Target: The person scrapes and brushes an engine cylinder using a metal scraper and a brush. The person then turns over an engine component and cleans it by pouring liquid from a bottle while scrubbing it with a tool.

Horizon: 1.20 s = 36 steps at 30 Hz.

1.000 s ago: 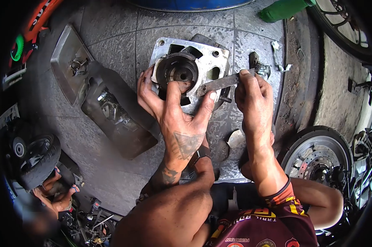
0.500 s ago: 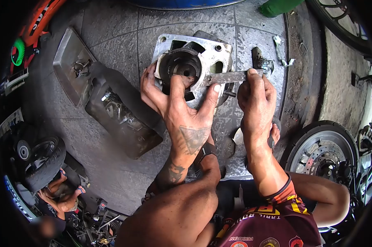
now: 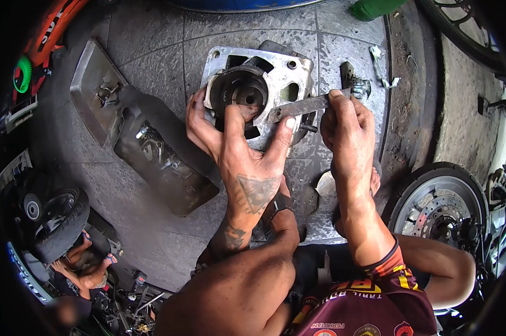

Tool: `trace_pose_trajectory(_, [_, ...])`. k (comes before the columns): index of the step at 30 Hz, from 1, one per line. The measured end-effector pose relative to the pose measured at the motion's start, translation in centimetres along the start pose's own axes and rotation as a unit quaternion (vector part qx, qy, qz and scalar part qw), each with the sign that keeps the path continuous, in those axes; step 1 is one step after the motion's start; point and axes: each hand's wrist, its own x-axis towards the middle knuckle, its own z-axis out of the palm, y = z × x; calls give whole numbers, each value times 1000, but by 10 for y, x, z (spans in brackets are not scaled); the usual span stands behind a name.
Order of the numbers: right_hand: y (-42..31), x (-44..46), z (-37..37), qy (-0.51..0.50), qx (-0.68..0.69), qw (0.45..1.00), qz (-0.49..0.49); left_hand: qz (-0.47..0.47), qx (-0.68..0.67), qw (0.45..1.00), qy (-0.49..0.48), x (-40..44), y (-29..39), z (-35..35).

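Observation:
An engine cylinder block (image 3: 276,92), grey metal with a round dark bore, lies on the tiled floor. My left hand (image 3: 244,154) is wrapped round its near left side, index finger reaching into the bore and thumb on the flat face. My right hand (image 3: 349,123), to the right, pinches the end of a flat metal scraper blade (image 3: 303,107). The blade's other end touches the face beside the bore, close to my left thumb. A bolt (image 3: 309,128) sticks out at the block's right side.
A metal tray (image 3: 96,73) and a dark plastic bin (image 3: 180,193) with small parts lie left. A small dark part (image 3: 355,81) and a crumpled wrapper (image 3: 378,59) are at right. A motorcycle wheel (image 3: 439,215) stands right; another person (image 3: 85,277) sits lower left.
The scraper's tip has slid slightly left and down over the block's face, and the blade is more tilted. My left hand keeps its grip on the block. The whole view has shifted slightly.

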Motion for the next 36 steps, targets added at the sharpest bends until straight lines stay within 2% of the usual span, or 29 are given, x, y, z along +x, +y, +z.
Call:
trace_pose_trajectory(5, [-1, -6, 7, 16, 80, 997, -16, -1, -16, 1000, 13, 0, 1, 3])
trace_pose_trajectory(9, [5, -10, 6, 24, 63, 997, -35, 5, -8, 1000, 11, -1, -3, 4])
trace_pose_trajectory(14, [11, -15, 14, 48, 139, 988, -38, 5, 8, 1000, 11, -1, -2, 3])
trace_pose_trajectory(36, [8, -16, 23, 97, 155, 982, -44, 6, -16, 998, 64, -1, -5, 14])
